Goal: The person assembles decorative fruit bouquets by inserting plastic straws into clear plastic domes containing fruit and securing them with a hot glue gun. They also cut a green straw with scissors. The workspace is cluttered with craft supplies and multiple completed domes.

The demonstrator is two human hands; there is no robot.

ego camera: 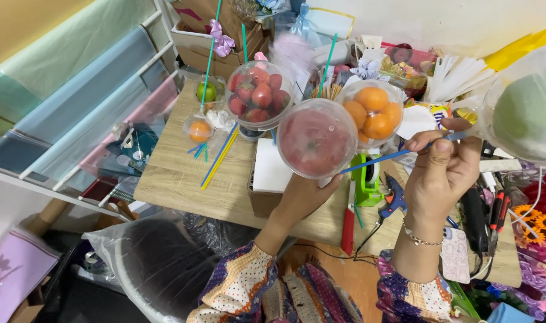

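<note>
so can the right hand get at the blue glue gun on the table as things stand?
Probably not right away. The right hand is pinching a blue stick, so its fingers are occupied. The glue gun lies just below and left of it, uncovered, so the path itself looks free once the stick is put down.

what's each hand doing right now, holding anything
Left hand: closed under a clear plastic ball with red fruit inside, holding it up.
Right hand: fingers pinched shut on a blue stick that reaches to the ball.
</note>
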